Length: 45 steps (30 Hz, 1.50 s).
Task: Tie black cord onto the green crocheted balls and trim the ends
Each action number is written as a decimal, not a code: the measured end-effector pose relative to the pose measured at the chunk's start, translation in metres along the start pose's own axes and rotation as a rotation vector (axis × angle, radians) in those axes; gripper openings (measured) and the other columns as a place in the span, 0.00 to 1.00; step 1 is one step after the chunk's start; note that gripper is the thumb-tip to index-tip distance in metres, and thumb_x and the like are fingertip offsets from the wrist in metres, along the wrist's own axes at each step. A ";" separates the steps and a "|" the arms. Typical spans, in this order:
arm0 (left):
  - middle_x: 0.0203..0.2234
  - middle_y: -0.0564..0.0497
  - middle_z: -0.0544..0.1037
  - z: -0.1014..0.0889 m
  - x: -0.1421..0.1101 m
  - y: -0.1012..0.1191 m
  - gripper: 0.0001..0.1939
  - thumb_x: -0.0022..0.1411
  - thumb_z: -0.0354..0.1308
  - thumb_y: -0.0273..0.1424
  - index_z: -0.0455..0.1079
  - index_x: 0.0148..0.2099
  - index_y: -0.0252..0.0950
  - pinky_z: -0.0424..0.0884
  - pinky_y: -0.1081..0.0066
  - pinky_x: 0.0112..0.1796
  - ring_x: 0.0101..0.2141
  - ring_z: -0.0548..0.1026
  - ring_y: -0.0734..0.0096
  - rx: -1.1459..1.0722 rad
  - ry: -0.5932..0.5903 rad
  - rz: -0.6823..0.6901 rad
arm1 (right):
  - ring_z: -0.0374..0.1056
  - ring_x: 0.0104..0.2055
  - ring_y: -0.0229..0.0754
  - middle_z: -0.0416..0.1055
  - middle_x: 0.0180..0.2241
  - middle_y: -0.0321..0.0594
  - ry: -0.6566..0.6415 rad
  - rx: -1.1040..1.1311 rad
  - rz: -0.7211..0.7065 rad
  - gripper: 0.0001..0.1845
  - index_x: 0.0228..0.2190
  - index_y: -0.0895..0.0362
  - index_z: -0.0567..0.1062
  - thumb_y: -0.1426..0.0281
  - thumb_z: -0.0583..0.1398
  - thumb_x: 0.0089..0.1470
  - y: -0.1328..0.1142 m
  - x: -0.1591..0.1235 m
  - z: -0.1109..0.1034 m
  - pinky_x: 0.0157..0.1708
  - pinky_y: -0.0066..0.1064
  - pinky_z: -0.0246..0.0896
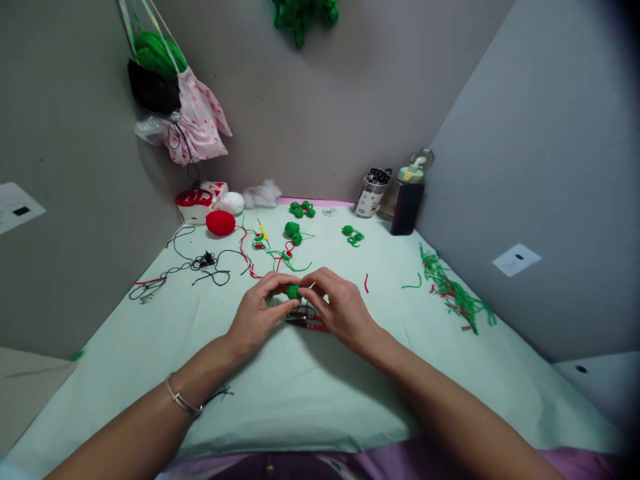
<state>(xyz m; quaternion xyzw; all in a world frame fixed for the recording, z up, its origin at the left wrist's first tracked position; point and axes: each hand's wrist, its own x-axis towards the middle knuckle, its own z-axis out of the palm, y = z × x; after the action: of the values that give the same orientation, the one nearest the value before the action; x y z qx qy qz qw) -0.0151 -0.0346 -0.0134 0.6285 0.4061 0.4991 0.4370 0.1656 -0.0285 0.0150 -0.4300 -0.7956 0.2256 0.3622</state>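
Note:
A small green crocheted ball (293,291) sits between my hands above the table. My left hand (260,307) grips it with thumb and fingers from the left. At its right side my right hand (340,303) has its thumb and fingertips pinched together; whether they hold the ball's edge, a thread or a needle is too small to make out. Beneath the hands lie red-handled thread snips (306,323), partly covered by my right hand, with a loop of dark thread by them. Just beyond are green and red crocheted pieces (287,253) with loose yarn tails.
Tangled black yarn (206,261), a red yarn ball (221,223) and a yellow-handled hook (263,232) lie left. Green crocheted clusters (302,209) stand farther back. Yarn scraps (455,293), a phone (408,209) and a pen cup (371,195) are right.

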 end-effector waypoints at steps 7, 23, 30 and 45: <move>0.38 0.50 0.76 0.001 -0.001 -0.002 0.10 0.57 0.64 0.26 0.73 0.42 0.38 0.70 0.65 0.47 0.42 0.75 0.66 0.072 -0.069 0.031 | 0.66 0.32 0.36 0.71 0.31 0.38 0.073 0.053 -0.085 0.05 0.30 0.57 0.76 0.75 0.60 0.58 -0.005 0.005 -0.010 0.30 0.27 0.58; 0.34 0.49 0.77 -0.003 0.001 0.002 0.12 0.54 0.65 0.29 0.76 0.43 0.37 0.73 0.63 0.40 0.34 0.75 0.67 0.073 -0.256 -0.134 | 0.51 0.17 0.27 0.50 0.18 0.25 0.625 0.928 0.097 0.15 0.25 0.54 0.62 0.69 0.61 0.59 0.067 0.021 -0.142 0.19 0.20 0.54; 0.39 0.48 0.78 -0.009 0.004 0.006 0.14 0.56 0.66 0.30 0.76 0.46 0.41 0.74 0.63 0.41 0.39 0.76 0.65 -0.150 -0.193 -0.186 | 0.62 0.25 0.33 0.64 0.24 0.32 0.640 0.735 0.056 0.07 0.30 0.53 0.69 0.68 0.63 0.55 0.057 0.022 -0.130 0.27 0.27 0.61; 0.43 0.49 0.79 -0.016 0.006 0.007 0.14 0.59 0.67 0.33 0.75 0.48 0.41 0.70 0.65 0.50 0.46 0.75 0.67 -0.183 -0.114 -0.144 | 0.63 0.32 0.38 0.68 0.29 0.40 0.073 -0.324 -0.404 0.11 0.35 0.56 0.78 0.73 0.55 0.64 0.002 0.004 -0.040 0.30 0.30 0.58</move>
<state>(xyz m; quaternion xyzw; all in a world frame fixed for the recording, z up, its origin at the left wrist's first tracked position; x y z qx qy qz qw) -0.0289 -0.0288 -0.0035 0.5828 0.3773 0.4648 0.5495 0.1955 -0.0218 0.0407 -0.3224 -0.8776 0.0027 0.3548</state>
